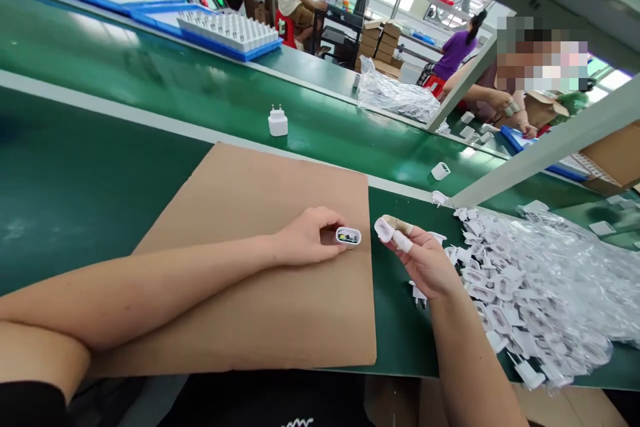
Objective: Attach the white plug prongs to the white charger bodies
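Observation:
On the cardboard sheet (280, 320), my left hand (305, 238) grips a white charger housing (349, 237) between thumb and fingers. The housing's open end faces me, with a circuit board visible inside. To the right, just past the cardboard's edge, my right hand (425, 257) is raised over the green bench. Its thumb and fingertips wear finger covers and pinch a small white plastic cap (384, 229); the cap's far side is hidden. Close beside that hand lies a loose white plug piece (419, 295).
A heap of white plug caps (505, 287) spills from a clear plastic bag (595, 273) at right. A white charger (278, 121) and another housing (441, 171) sit on the green conveyor belt (200, 100). A slanted metal post (540, 140) rises at right. Other people work beyond.

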Available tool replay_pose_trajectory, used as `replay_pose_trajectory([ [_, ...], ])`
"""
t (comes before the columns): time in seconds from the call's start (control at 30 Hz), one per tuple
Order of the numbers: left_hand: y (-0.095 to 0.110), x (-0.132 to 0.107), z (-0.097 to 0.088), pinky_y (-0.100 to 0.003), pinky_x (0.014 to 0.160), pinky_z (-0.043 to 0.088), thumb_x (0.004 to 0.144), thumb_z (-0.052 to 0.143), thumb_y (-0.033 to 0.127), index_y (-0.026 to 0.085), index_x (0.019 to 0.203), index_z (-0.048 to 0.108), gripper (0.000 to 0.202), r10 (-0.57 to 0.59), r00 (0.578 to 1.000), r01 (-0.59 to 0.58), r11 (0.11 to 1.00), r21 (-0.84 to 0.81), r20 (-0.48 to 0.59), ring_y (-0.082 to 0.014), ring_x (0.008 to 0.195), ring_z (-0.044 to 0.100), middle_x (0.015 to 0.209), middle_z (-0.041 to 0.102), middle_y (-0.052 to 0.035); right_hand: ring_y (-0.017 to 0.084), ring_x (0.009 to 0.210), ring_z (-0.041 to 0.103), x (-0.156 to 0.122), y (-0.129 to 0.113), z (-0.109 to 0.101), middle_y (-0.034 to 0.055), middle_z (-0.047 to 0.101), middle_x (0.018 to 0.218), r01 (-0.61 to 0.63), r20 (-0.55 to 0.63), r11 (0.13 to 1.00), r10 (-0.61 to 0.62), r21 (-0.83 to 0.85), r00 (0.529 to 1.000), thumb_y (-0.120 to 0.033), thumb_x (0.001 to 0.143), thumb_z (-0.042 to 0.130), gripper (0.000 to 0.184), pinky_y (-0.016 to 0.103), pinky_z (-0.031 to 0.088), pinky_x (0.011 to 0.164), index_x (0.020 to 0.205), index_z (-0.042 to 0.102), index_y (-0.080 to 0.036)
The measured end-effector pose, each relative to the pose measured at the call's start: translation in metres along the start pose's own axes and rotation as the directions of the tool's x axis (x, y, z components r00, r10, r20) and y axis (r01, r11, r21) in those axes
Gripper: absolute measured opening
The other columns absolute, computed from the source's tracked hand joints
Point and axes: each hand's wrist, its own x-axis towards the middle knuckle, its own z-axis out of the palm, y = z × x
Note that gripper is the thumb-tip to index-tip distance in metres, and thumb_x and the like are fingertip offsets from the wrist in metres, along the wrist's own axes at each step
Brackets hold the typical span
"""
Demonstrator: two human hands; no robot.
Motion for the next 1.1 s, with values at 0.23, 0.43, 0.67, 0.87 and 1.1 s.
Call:
replay_pose_trajectory([
  [0.23, -0.007, 0.003, 0.0, -0.038, 0.089, 0.049, 0.083, 0.078, 0.041, 0.022, 0.101, 0.075, 0.027, 0.049, 0.999, -0.048, 0.999, -0.018, 0.019, -0.0227, 0.093, 0.066, 0.1, 0.078, -0.0045, 0.019, 0.08, 0.07, -0.001, -0.003, 0.018, 0.0055, 0.077, 0.103, 0.071, -0.018, 0.961, -0.079, -0.267, 0.997, -0.041, 0.068, 0.093, 0.045, 0.041, 0.061, 0.081, 0.108, 0.078, -0.025],
  [0.43, -0.009, 0.002, -0.001, -0.038, 0.092, 0.048, 0.082, 0.08, 0.041, 0.023, 0.104, 0.077, 0.029, 0.035, 0.999, -0.034, 0.999, -0.037, 0.027, -0.0238, 0.096, 0.067, 0.102, 0.078, -0.0047, 0.019, 0.08, 0.068, 0.0, -0.022, 0.031, 0.005, 0.073, 0.096, 0.17, 0.028, 0.829, -0.184, -0.533, 0.983, -0.044, 0.075, 0.087, 0.039, 0.038, 0.059, 0.079, 0.107, 0.077, -0.025],
  [0.67, -0.012, 0.003, -0.001, -0.037, 0.09, 0.048, 0.083, 0.08, 0.041, 0.021, 0.099, 0.077, 0.025, 0.045, 0.999, -0.044, 0.998, -0.034, 0.031, -0.0237, 0.095, 0.067, 0.099, 0.077, -0.0053, 0.018, 0.075, 0.064, 0.002, -0.026, 0.054, 0.0048, 0.071, 0.09, 0.255, 0.058, 0.567, -0.342, -0.783, 0.938, -0.045, 0.083, 0.08, 0.027, 0.034, 0.055, 0.07, 0.101, 0.078, -0.024],
  [0.87, -0.012, 0.005, -0.002, -0.037, 0.088, 0.047, 0.083, 0.08, 0.041, 0.019, 0.095, 0.077, 0.025, 0.045, 0.998, -0.044, 0.999, -0.022, 0.049, -0.0242, 0.095, 0.067, 0.098, 0.077, -0.0059, 0.014, 0.06, 0.056, 0.008, -0.025, 0.055, 0.0022, 0.069, 0.076, 0.061, -0.045, 0.81, -0.107, -0.584, 0.993, -0.049, 0.076, 0.084, 0.038, 0.03, 0.049, 0.057, 0.1, 0.079, -0.02],
  [1.1, -0.013, 0.004, -0.001, -0.038, 0.091, 0.047, 0.08, 0.08, 0.038, 0.02, 0.093, 0.076, 0.022, 0.056, 0.998, -0.055, 0.998, -0.035, 0.027, -0.0246, 0.097, 0.067, 0.1, 0.078, -0.0051, 0.021, 0.08, 0.065, -0.001, -0.027, 0.049, 0.0072, 0.072, 0.096, 0.196, 0.065, 0.668, -0.216, -0.718, 0.974, -0.042, 0.08, 0.081, 0.034, 0.039, 0.058, 0.076, 0.109, 0.077, -0.025],
])
